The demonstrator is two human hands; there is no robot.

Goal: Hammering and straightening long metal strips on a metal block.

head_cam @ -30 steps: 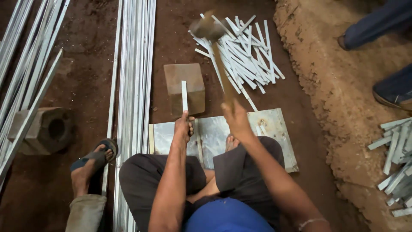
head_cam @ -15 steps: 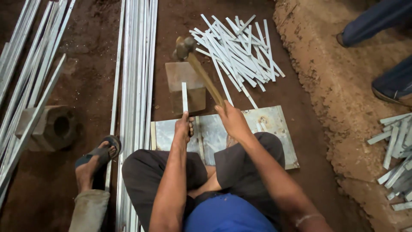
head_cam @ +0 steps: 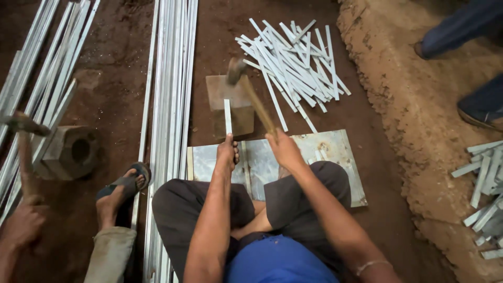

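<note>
While the short metal strip (head_cam: pixel 228 116) lies lengthwise on the metal block (head_cam: pixel 230 106), the left hand (head_cam: pixel 227 152) pinches its near end, fingers closed on it, probably to keep it flat and steady on the block. Right hand (head_cam: pixel 284 149) is wrapped tight around the wooden handle of a hammer (head_cam: pixel 250 94), whose head hangs just above the far end of the block, close to the strip's tip. Just this side of the block is a flat steel sheet (head_cam: pixel 325 152) on the dirt floor, which the person crouches over. Beyond the block to the right sits a loose pile of cut strips (head_cam: pixel 293 57). Left of the block run long metal bars (head_cam: pixel 170 105). Further left there's a hollow hexagonal block (head_cam: pixel 70 152), and another person's hand (head_cam: pixel 23 222) gripping a second hammer (head_cam: pixel 22 131).
</note>
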